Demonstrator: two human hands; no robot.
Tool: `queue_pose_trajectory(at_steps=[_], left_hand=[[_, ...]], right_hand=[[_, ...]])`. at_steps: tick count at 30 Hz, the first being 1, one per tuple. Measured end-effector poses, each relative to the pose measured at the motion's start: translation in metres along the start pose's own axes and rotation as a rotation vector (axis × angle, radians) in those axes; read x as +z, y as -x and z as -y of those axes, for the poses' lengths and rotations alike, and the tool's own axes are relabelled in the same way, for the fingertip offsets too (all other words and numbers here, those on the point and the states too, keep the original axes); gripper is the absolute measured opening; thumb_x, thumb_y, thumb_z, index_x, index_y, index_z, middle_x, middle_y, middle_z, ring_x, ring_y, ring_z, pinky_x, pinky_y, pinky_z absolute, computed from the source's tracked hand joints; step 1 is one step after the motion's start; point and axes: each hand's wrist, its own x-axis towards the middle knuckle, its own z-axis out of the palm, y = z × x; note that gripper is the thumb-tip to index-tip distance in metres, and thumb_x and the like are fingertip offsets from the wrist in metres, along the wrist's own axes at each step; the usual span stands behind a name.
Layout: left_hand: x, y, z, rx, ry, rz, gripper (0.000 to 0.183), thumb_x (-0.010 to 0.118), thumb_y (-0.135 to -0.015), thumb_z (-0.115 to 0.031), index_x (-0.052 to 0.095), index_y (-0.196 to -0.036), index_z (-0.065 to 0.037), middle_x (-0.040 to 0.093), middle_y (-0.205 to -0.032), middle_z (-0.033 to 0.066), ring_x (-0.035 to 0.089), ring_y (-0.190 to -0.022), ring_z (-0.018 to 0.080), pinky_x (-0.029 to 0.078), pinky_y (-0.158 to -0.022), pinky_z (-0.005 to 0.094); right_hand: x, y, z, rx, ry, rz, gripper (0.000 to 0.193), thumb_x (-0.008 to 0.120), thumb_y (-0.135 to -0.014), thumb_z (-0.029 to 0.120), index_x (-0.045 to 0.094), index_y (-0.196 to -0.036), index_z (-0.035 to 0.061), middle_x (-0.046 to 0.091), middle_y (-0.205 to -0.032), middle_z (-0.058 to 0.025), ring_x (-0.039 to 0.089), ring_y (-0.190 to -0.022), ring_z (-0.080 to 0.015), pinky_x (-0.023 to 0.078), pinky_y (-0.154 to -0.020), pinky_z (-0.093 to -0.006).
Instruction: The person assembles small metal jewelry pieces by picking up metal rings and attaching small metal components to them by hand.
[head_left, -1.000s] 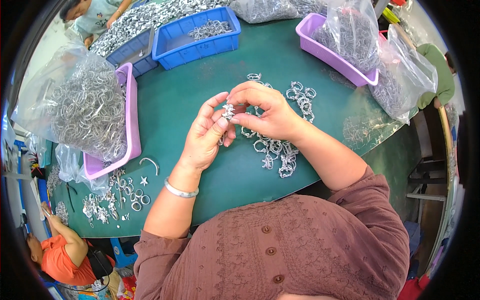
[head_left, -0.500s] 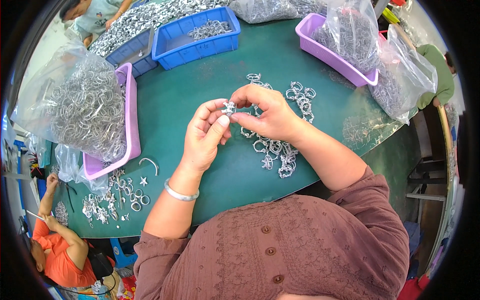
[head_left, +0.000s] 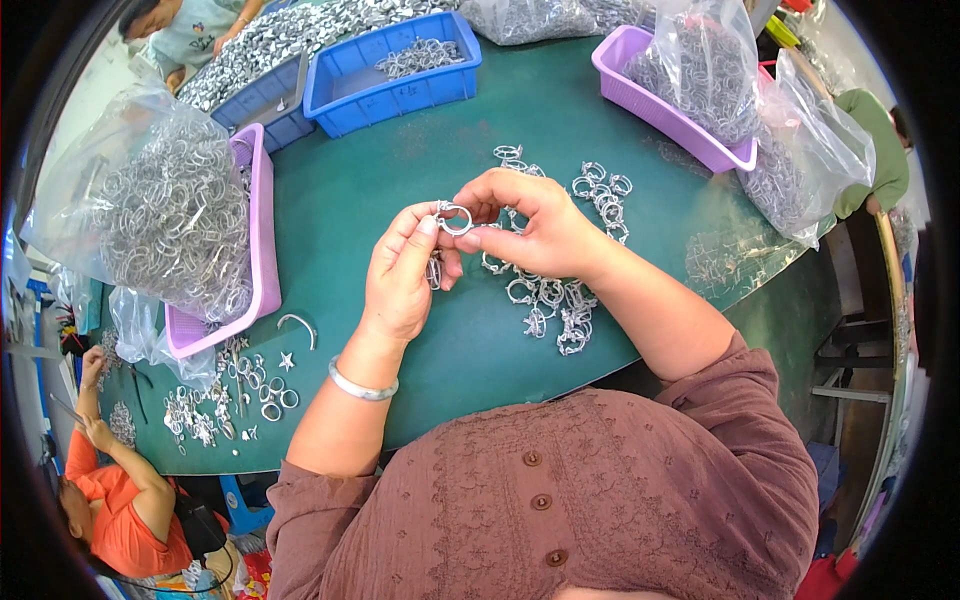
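A silvery finger ring (head_left: 456, 222) is pinched between my two hands above the green table. My left hand (head_left: 403, 262) grips its decorated side between thumb and forefinger, and a second ring (head_left: 434, 270) is tucked in that hand's curled fingers. On the opposite side of the first ring, my right hand (head_left: 525, 222) has thumb and fingertips closed on the band. Under and beside my right hand lies a loose pile of similar rings (head_left: 548, 295), partly hidden by it. Another cluster of rings (head_left: 604, 200) spreads just right of that hand.
A purple basket (head_left: 262, 240) with a bag of rings stands left, another purple basket (head_left: 680, 115) far right. Blue bins (head_left: 400, 105) stand at the back. Loose rings and small pieces (head_left: 205, 410) lie front left. A person in orange (head_left: 130, 510) sits at the left.
The ring between my fingers has turned, so its round opening now faces up toward me. A second ring now shows in my left hand's lower fingers.
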Motion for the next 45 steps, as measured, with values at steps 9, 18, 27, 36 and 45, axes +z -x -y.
queue_pose_trajectory(at_steps=[9,18,27,36,45], left_hand=[[0.0003,0.0003,-0.0013,-0.026,0.011,-0.005,0.025,0.041,-0.093,-0.024,0.052,-0.101,-0.004,0.06,-0.08,0.0069,0.051,-0.058,0.0076,0.04,-0.049,0.0177],[-0.001,-0.0005,0.002,0.05,-0.072,-0.03,0.025,0.048,-0.091,-0.021,0.052,-0.105,-0.002,0.06,-0.083,0.0057,0.05,-0.06,0.0067,0.04,-0.05,0.0182],[-0.0002,0.0011,0.001,0.114,-0.071,-0.028,0.031,0.056,-0.085,-0.009,0.05,-0.115,-0.003,0.059,-0.098,0.0066,0.05,-0.064,0.0073,0.04,-0.051,0.0188],[-0.003,0.0014,0.0027,0.096,-0.001,0.002,0.038,0.055,-0.085,-0.006,0.048,-0.123,-0.004,0.059,-0.1,0.0052,0.048,-0.065,0.0071,0.04,-0.053,0.0185],[-0.0026,0.0016,0.0024,0.086,0.003,0.016,0.038,0.052,-0.087,-0.007,0.046,-0.124,-0.005,0.058,-0.099,0.0052,0.048,-0.065,0.0069,0.041,-0.053,0.0186]], right_hand=[[-0.0004,0.0002,-0.0016,0.268,-0.392,-0.009,0.019,0.058,-0.08,0.004,0.056,-0.098,-0.0022,0.061,-0.086,-0.004,0.056,-0.077,-0.0083,0.046,-0.071,-0.024],[0.0002,0.0005,-0.0039,0.043,-0.074,-0.034,0.023,0.062,-0.076,0.001,0.055,-0.098,-0.0001,0.06,-0.081,-0.0054,0.058,-0.076,-0.0123,0.046,-0.069,-0.0258],[-0.0005,-0.0006,-0.0054,-0.125,0.202,-0.103,0.032,0.067,-0.071,0.003,0.055,-0.101,0.0023,0.059,-0.086,-0.008,0.058,-0.077,-0.0194,0.047,-0.066,-0.0293],[-0.0007,0.0005,-0.0059,-0.097,0.092,-0.104,0.037,0.067,-0.071,0.003,0.055,-0.105,0.0015,0.06,-0.091,-0.0085,0.059,-0.08,-0.0163,0.048,-0.068,-0.0275],[-0.0011,-0.0001,-0.0019,-0.164,0.134,-0.121,0.036,0.067,-0.071,0.0,0.055,-0.105,-0.0002,0.06,-0.09,-0.0102,0.061,-0.078,-0.0173,0.05,-0.066,-0.0279]])
